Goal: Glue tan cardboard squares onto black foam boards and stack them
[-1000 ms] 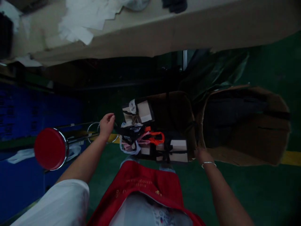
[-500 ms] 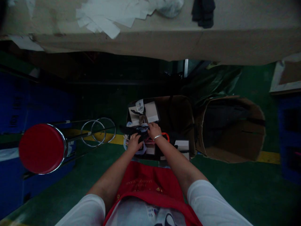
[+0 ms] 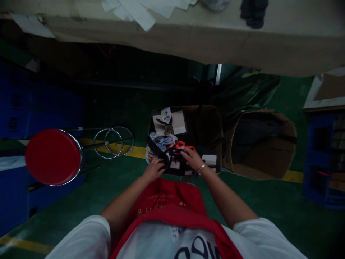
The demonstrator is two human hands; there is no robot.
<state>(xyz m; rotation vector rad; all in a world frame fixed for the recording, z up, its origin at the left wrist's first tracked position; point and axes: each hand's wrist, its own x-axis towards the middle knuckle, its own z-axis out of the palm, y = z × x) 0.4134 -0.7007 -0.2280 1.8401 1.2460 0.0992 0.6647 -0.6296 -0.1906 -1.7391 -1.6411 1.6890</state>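
My left hand [image 3: 154,169] is at the near left edge of an open box, its fingers curled on a piece of black fabric [image 3: 166,157]. My right hand [image 3: 192,158], with a silver bracelet on the wrist, pinches the dark fabric from the right. The black piece spans the gap between both hands. Beneath and behind it lies a pile of crumpled cloth pieces: a pale blue patterned one [image 3: 164,141] and a bright orange-red one [image 3: 181,144]. The dim light blurs what exactly lies between my fingertips.
The cardboard box [image 3: 208,108] holds pale cards, one with a handwritten label [image 3: 166,115]. To its right stands another carton [image 3: 283,169] with dark cloth inside. A red stool [image 3: 54,157] lies tipped at left. The covered table [image 3: 188,43] overhangs beyond; blue crates [image 3: 314,158] stand right.
My right hand has moved right, away from the left, uncovering the blue and orange-red cloth. My left hand has shifted slightly toward me. The view has tilted a little.
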